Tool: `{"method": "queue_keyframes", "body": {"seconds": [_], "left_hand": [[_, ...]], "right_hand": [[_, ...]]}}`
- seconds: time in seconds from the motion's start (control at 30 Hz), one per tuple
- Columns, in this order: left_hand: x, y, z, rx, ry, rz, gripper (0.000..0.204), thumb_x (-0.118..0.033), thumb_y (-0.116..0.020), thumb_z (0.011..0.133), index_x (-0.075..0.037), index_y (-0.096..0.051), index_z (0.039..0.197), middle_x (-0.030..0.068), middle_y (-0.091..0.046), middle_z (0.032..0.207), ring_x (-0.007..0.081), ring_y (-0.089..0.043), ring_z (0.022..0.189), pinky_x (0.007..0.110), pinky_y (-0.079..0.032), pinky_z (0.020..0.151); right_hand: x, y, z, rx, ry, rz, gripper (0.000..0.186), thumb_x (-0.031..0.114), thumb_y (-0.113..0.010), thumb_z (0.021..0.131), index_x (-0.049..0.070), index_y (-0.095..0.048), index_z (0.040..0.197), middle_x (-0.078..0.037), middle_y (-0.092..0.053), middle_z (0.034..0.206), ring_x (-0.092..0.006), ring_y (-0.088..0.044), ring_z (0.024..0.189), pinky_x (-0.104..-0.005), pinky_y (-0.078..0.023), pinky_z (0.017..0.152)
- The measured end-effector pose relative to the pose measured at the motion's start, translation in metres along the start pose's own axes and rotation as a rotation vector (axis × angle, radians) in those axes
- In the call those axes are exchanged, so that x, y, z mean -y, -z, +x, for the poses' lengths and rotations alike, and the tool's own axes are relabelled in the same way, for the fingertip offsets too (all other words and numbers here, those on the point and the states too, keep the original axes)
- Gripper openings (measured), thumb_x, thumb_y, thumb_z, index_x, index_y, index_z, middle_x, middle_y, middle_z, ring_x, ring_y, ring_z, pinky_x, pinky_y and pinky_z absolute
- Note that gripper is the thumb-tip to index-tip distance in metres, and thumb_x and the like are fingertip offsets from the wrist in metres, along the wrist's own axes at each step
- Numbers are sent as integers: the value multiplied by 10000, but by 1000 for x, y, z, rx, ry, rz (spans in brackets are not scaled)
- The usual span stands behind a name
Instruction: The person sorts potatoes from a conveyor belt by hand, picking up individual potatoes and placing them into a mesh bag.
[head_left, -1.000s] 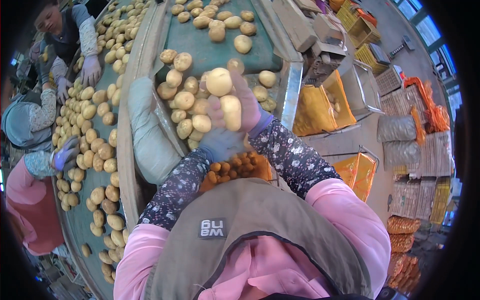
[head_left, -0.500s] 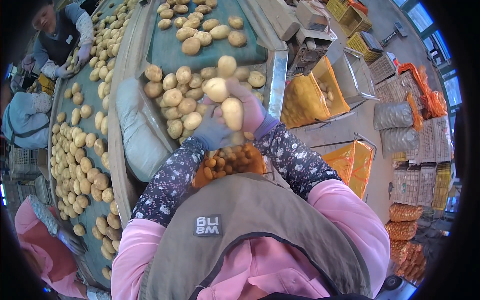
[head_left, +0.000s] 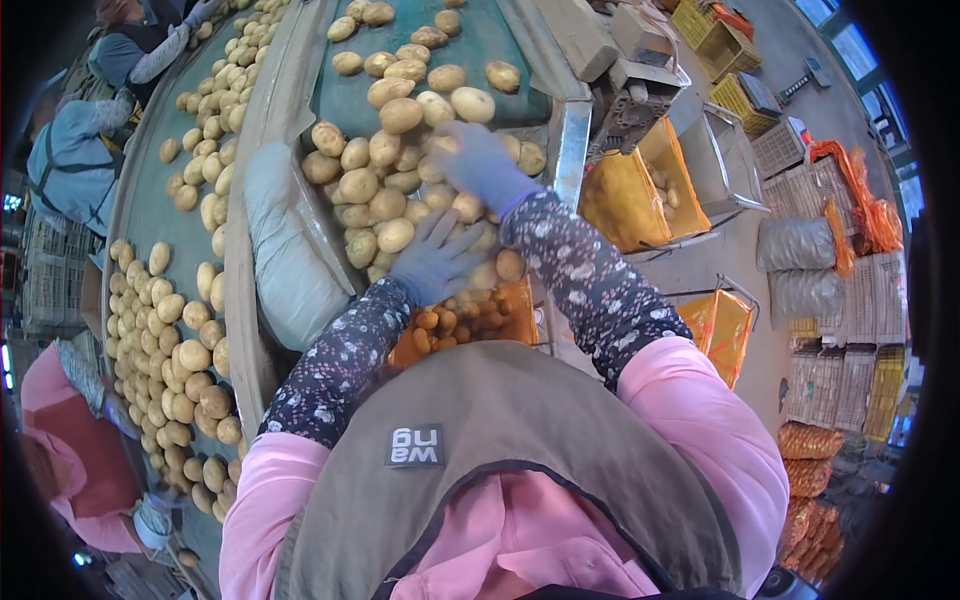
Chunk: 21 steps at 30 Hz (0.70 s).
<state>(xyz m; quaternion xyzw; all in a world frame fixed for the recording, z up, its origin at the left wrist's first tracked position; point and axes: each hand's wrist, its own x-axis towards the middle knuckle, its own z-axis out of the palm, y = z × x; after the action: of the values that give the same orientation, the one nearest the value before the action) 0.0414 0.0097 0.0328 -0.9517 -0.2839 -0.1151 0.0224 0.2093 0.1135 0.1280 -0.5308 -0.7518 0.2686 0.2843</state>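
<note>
My left hand [head_left: 436, 262], in a blue-grey glove, lies with its fingers spread on the near edge of a heap of potatoes [head_left: 387, 204]. No potato shows in its grip. Farther off and to the right, my right hand [head_left: 487, 170] reaches over the same heap in a lilac-blue glove. Motion smears its fingers, so whether a potato is in them is hidden. Below my hands, near my body, an orange bag [head_left: 516, 318] stands with potatoes in it. More potatoes lie on the green belt [head_left: 500, 45] that slopes down to the heap.
A padded ledge [head_left: 285, 250] borders the heap on the left. Beyond it runs a wide belt [head_left: 150, 225] covered with potatoes, with co-workers [head_left: 75, 160] along its far side. Orange-lined bag frames [head_left: 625, 195] and stacked crates [head_left: 845, 300] stand on the right.
The pale potatoes seen between my hands are no longer there. My hands have parted: the left has opened flat on the heap, the right has moved farther away. Potatoes on the belts have shifted.
</note>
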Motion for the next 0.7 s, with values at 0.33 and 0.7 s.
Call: {"method": "queue_keyframes", "body": {"seconds": [0.33,0.7], "left_hand": [[-3,28,13,-112,-10,165,578,-420,-743,745,-230,-617,1277,62,-485,1429,413,-404,1357,605,-376,1105],[4,32,3,-53,48,158,611,-504,-729,764,-304,-601,1327,44,-452,1521,461,-418,1329,644,-413,1020]], "right_hand": [[53,16,44,674,-161,-547,379,310,-710,867,76,-758,1161,-163,-729,1213,-305,-701,1131,-410,-556,918],[-32,34,46,533,26,391,650,135,-811,784,111,-596,1396,-93,-696,1125,-179,-666,993,-314,-543,863]]}}
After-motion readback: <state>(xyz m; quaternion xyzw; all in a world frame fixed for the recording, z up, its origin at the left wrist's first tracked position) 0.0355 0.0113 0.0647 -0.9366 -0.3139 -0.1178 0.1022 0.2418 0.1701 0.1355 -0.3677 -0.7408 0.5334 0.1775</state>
